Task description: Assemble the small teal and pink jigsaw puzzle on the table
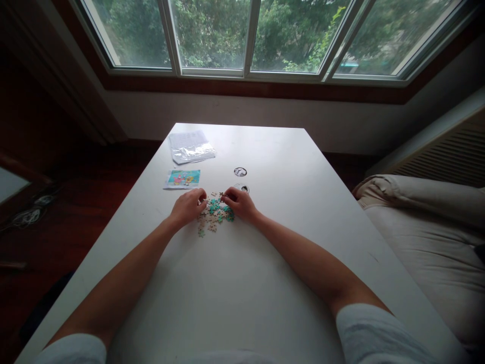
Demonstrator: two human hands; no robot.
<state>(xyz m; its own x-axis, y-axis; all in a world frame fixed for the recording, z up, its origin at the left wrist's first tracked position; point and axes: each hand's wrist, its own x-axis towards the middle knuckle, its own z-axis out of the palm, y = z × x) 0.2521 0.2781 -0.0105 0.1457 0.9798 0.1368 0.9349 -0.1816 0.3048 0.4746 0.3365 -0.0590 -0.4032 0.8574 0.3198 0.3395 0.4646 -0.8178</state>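
A small heap of jigsaw puzzle pieces (215,208) lies on the white table, some teal side up and others showing plain tan backs. At the heap's right edge, my right hand (241,203) pinches a puzzle piece (222,195) between thumb and fingertips. Opposite it, my left hand (188,207) rests by the left edge with its fingers curled together; whatever they may hold is too small to make out. Just beyond my left hand is a colourful picture card (184,178) with cartoon figures on a blue-green ground.
A clear plastic bag (192,146) lies at the table's far left. Two small round items, one dark-rimmed disc (240,172) and one clear disc (246,189), sit beyond my right hand. A beige padded seat (409,227) stands to the right of the table (227,293). Windows are ahead.
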